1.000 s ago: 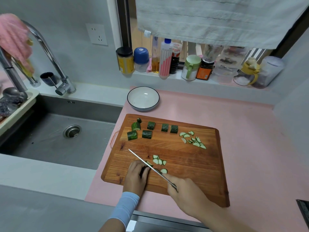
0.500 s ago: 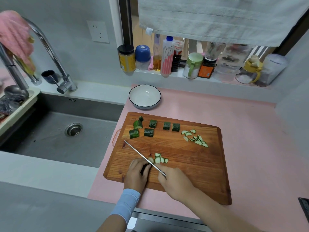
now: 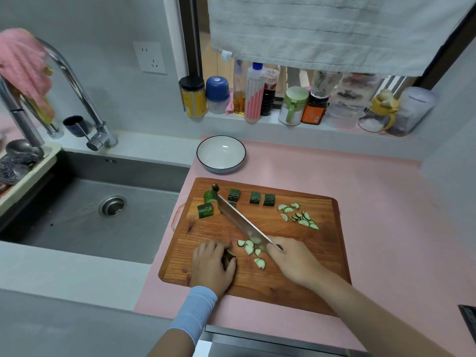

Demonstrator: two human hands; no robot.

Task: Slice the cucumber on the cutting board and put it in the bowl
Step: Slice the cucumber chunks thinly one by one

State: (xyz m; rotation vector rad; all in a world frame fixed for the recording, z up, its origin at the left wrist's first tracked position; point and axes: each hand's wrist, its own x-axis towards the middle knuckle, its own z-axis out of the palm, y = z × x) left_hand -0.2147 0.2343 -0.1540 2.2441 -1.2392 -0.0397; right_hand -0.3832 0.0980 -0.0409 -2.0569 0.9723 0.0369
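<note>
Head cam: my left hand (image 3: 212, 266) clamps the cucumber chunk (image 3: 229, 255) onto the cutting board (image 3: 309, 279) (steadying it, I reckon), right hand (image 3: 293, 258) gripping the knife (image 3: 242, 222).

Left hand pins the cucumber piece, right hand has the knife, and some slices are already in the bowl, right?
No: the head view shows the bowl empty; the slices all lie on the cutting board. The left hand does pin the cucumber piece and the right hand holds the knife.
</note>
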